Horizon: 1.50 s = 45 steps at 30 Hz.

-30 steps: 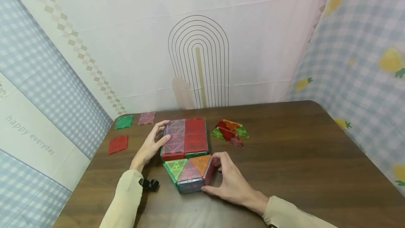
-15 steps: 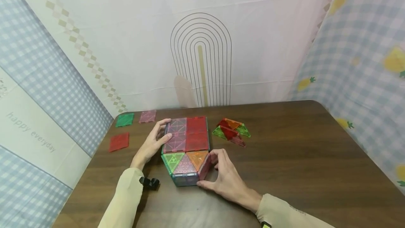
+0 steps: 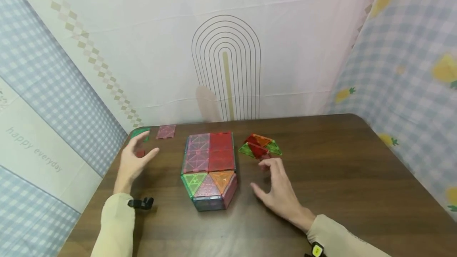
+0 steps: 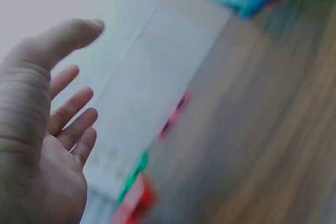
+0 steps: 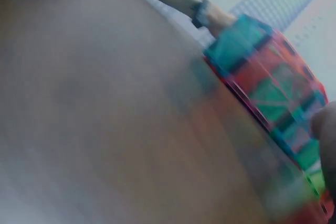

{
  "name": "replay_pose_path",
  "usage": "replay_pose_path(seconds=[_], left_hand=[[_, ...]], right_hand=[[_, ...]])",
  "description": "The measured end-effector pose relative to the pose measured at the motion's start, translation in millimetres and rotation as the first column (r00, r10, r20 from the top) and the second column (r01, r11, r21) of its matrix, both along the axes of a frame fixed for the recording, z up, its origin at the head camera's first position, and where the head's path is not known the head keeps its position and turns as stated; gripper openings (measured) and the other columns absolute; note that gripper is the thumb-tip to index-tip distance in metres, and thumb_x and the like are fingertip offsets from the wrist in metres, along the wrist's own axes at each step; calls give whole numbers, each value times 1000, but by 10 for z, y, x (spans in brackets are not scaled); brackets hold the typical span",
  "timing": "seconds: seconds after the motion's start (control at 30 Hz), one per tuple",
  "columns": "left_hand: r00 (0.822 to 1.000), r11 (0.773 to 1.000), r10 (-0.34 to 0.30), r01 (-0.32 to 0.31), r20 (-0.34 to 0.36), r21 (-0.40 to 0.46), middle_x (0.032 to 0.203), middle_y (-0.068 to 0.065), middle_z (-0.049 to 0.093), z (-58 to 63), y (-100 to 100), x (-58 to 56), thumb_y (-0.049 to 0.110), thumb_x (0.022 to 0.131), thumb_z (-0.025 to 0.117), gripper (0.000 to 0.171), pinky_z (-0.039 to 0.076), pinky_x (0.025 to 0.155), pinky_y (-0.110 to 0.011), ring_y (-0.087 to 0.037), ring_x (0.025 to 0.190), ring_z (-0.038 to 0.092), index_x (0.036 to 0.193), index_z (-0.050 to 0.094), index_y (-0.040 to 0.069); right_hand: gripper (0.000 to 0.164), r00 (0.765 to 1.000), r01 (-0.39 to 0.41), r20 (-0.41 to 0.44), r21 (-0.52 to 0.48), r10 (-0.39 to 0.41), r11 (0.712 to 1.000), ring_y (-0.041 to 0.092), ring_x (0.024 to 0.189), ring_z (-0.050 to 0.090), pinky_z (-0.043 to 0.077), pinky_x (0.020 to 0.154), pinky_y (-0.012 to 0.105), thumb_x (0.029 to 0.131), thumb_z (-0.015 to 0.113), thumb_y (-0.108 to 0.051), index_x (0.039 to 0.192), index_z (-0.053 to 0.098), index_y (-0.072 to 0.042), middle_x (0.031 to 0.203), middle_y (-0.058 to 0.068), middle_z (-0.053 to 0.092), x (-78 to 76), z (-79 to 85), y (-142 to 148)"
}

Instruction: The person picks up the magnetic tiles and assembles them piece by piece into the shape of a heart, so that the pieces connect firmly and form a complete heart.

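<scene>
A low box built of translucent magnetic tiles stands mid-table, with purple and red squares on top. Its near end, topped by green, pink and orange triangles, tapers toward me and meets the square part. To its left my left hand hovers with fingers apart, holding nothing; it partly covers a red square tile and a green square tile. On the other side my right hand is off the box, thumb and fingers spread and nothing between them. Its fingertips are near a small pile of triangle tiles.
A pink square tile lies near the back edge of the brown wooden table. A patterned cloth hangs right behind the table, with checked cloth at both sides.
The tapered section moved back against the square box and now touches it. Both hands then let go: the left moved left toward the loose squares, the right moved right toward the triangle pile.
</scene>
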<state>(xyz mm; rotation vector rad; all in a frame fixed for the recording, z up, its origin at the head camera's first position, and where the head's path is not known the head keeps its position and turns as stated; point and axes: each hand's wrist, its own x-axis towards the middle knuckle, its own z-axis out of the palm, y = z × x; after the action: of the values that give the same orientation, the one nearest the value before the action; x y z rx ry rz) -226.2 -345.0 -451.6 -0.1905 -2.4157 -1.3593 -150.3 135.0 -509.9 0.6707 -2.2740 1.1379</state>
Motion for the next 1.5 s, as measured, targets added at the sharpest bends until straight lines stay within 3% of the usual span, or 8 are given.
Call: replay_pose_path(seconds=[0.2,0.37,0.57,0.83,1.0,1.3,1.37,1.5], left_hand=[[989,977,121,-105,79,-184,174,-26,40,-122,-461,139,32,96,90,88,26,124,-81,-55,161,31,169,46,10],[987,933,87,-35,132,-357,173,-36,32,-194,-613,137,32,93,91,95,31,119,-83,-63,158,28,166,41,-5],[972,887,54,59,229,-457,169,-41,33,-225,-664,92,34,102,82,89,32,119,-81,-65,155,29,163,38,-13],[973,833,74,60,218,-550,153,-44,48,-177,-701,100,35,98,88,84,40,110,-79,-65,137,44,159,50,-10],[976,793,91,48,196,-608,137,-44,60,-96,-671,138,49,89,95,93,50,103,-73,-61,122,59,149,60,-13],[975,812,131,0,181,-583,123,-30,75,-24,-661,152,59,84,95,85,58,91,-60,-44,109,70,137,74,-5],[977,836,144,-35,159,-547,120,-27,78,12,-639,148,59,84,95,83,59,88,-49,-40,107,73,135,74,-3],[987,924,152,-120,61,-364,120,-18,80,207,-468,178,49,88,96,70,57,82,-19,-24,102,78,135,73,3]], right_hand=[[52,979,118,-160,-44,-124,992,31,113,60,53,92,42,87,87,4,131,59,4,127,20,57,-199,-2,244],[57,982,165,-97,3,-163,986,35,111,68,61,83,50,88,89,5,137,60,3,130,20,62,-279,6,364],[55,989,143,33,70,-146,987,28,101,74,64,77,46,91,90,-1,140,64,0,122,15,73,-303,15,397],[26,981,159,94,93,-167,983,16,85,71,62,72,35,94,86,3,118,78,-5,99,5,74,-331,27,405],[28,984,143,89,113,-153,983,12,83,68,60,70,30,94,85,4,118,78,-7,98,1,73,-238,10,546],[31,989,98,89,180,-115,979,4,82,64,55,68,27,97,84,2,119,77,-19,102,-7,72,-29,-14,1218],[32,989,81,110,196,-104,977,3,82,63,54,68,27,98,83,1,119,76,-23,105,-9,73,14,-10,1375],[37,985,26,164,194,-58,981,2,82,64,54,67,25,98,82,1,118,75,-29,109,-12,74,84,-4,1608]])
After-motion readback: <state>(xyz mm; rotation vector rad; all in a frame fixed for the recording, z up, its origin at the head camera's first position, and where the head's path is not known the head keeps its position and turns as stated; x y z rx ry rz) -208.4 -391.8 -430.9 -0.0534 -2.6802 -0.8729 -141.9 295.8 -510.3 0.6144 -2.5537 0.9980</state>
